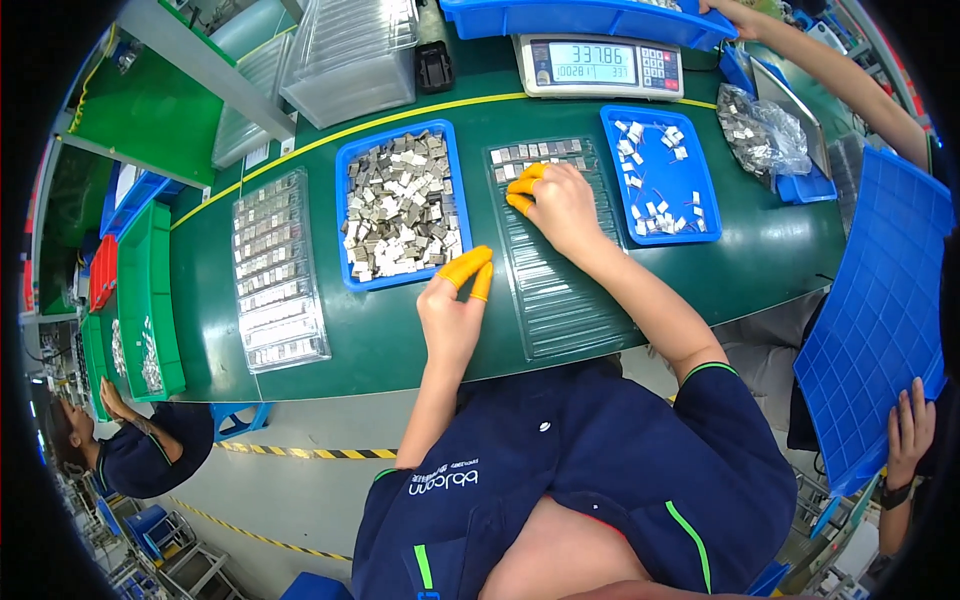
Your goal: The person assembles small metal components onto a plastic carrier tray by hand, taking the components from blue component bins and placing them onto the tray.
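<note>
A clear ribbed plastic tray [565, 290] lies in front of me, with small silver-and-white rectangular parts [545, 150] in its far rows. My right hand [562, 205] is over the far part of this tray, its yellow-covered fingertips drawn together; anything between them is too small to make out. My left hand [450, 312] is just left of the tray, next to the near right corner of a blue bin [353, 284] heaped with similar loose parts [400, 205]. Its yellow-covered thumb and finger nearly meet at the tips, and what they hold, if anything, is hidden.
A filled clear tray [275, 270] lies at left. At right are a blue tray [710, 232] of white wired pieces and a plastic bag [765, 135]. A digital scale [600, 68] carries a blue bin [590, 22] touched by another person's hand [735, 15]. A blue panel [880, 310] stands far right.
</note>
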Available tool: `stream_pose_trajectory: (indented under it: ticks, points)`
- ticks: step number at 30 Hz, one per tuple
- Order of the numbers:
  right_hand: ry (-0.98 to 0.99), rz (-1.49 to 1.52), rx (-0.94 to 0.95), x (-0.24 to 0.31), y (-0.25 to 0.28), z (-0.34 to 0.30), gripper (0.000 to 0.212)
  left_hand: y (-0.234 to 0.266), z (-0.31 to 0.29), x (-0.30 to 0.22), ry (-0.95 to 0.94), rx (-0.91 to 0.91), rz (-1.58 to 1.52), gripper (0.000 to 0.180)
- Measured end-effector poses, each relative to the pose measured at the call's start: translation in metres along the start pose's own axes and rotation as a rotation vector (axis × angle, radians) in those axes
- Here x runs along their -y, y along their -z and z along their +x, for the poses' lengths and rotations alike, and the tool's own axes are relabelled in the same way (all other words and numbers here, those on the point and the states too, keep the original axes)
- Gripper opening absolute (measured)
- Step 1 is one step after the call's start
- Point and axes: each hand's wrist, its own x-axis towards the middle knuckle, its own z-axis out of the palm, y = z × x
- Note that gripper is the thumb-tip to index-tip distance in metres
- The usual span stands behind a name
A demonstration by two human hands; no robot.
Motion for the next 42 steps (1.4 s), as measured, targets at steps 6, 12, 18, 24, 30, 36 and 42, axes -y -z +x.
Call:
stream_pose_trajectory:
  ticks: [6,12,18,24,30,36,42]
  points:
    - [0.028,0.018,0.071,-0.013,-0.015,-0.006,0.016,0.008,-0.003,0.000,-0.007,-0.093,0.026,0.020]
    - [-0.032,0.175,-0.032,-0.013,0.026,0.002,0.016,0.013,0.010,0.003,-0.086,-0.110,0.054,0.019]
    - [-0.506,-0.208,-0.019,-0.065,0.076,-0.038,0.030,0.041,0.051,0.027,-0.113,-0.095,0.494,0.034]
    - [-0.636,-0.171,0.030,-0.085,0.080,-0.063,0.033,0.048,0.079,0.038,-0.039,0.070,0.619,0.036]
    - [-0.751,0.088,0.062,-0.088,0.083,-0.058,0.024,0.057,0.097,0.034,0.103,0.095,0.598,0.023]
    - [-0.750,0.139,-0.008,-0.094,0.081,-0.066,0.025,0.058,0.098,0.040,0.188,0.002,0.378,0.020]
    - [-0.677,0.124,-0.087,-0.100,0.075,-0.072,0.019,0.057,0.096,0.040,0.160,-0.021,0.314,0.021]
